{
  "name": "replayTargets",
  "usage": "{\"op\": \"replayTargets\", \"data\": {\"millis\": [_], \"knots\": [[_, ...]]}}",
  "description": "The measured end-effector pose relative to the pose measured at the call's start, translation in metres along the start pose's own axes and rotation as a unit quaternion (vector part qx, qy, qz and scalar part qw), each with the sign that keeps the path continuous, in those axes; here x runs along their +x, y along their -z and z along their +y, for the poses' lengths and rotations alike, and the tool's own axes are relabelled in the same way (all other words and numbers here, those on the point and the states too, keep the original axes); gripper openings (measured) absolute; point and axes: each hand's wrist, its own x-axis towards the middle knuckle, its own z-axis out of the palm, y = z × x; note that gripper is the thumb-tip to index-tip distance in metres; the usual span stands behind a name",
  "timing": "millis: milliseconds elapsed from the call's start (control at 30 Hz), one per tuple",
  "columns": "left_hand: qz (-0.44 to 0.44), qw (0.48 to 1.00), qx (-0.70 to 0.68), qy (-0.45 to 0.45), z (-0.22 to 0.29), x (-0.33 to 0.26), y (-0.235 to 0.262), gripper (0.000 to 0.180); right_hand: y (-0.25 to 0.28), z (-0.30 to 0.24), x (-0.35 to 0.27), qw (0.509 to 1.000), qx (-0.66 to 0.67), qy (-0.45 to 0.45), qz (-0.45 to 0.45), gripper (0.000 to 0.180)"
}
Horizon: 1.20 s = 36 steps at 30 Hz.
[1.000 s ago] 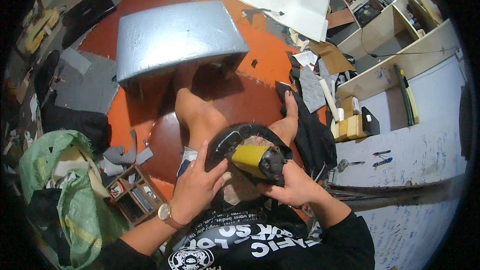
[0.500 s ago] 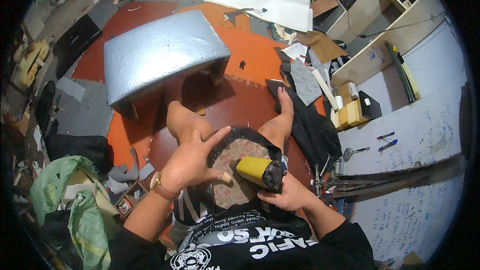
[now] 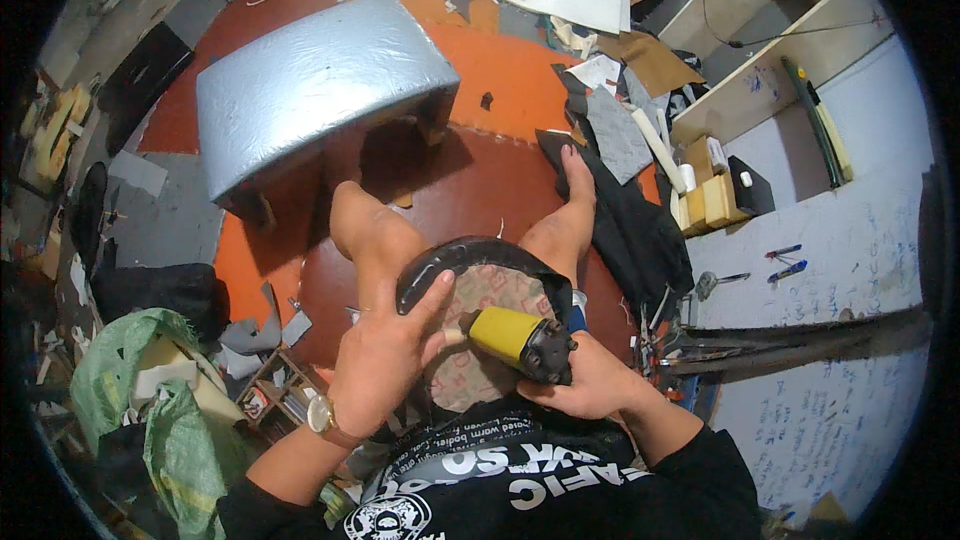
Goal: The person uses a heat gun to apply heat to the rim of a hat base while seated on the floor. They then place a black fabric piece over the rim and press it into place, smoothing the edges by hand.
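On my lap lies a round padded piece (image 3: 470, 375), its tan printed backing facing up and its rim covered in black material. My left hand (image 3: 385, 360) curls over its left rim, the index finger along the black edge and the thumb on the backing. A bandage-like wrap shows on that thumb. Grasped in my right hand (image 3: 590, 380) is a yellow and black staple gun (image 3: 505, 335), whose nose points left, close to my left thumb. Whether the nose touches the backing is hard to see. The gun's handle is mostly hidden by my hand.
A silver-covered upholstered block (image 3: 330, 90) stands ahead on red and orange sheeting. To the right lie black fabric (image 3: 640, 260), foam blocks (image 3: 715, 202) and pens (image 3: 788, 272) on a white board. At lower left, a green sack (image 3: 190, 440) sits beside a wooden tray (image 3: 283, 385).
The round piece has shifted and shows more of its black far rim. My left hand has drawn back along the edge, its thumb now nearer the staple gun's nose.
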Motion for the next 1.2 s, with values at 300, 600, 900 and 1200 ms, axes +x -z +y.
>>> {"op": "replayTargets", "data": {"millis": [300,600,900,1200], "knots": [[0.002,1.0,-0.01,-0.008,0.002,-0.004,-0.004,0.066,0.02,-0.044,0.025,0.996,0.037,-0.047,0.059,0.045],[0.007,1.0,-0.012,-0.002,-0.002,-0.005,-0.008,0.059,0.015,-0.042,0.052,0.998,-0.05,-0.02,0.033,0.038],[0.01,1.0,-0.013,-0.012,-0.001,-0.007,-0.01,0.056,0.016,-0.047,0.048,0.998,-0.057,-0.017,0.024,0.036],[0.067,0.997,-0.024,-0.025,-0.005,-0.014,-0.016,0.075,0.041,-0.027,0.036,0.998,-0.01,-0.047,0.032,0.051]]}}
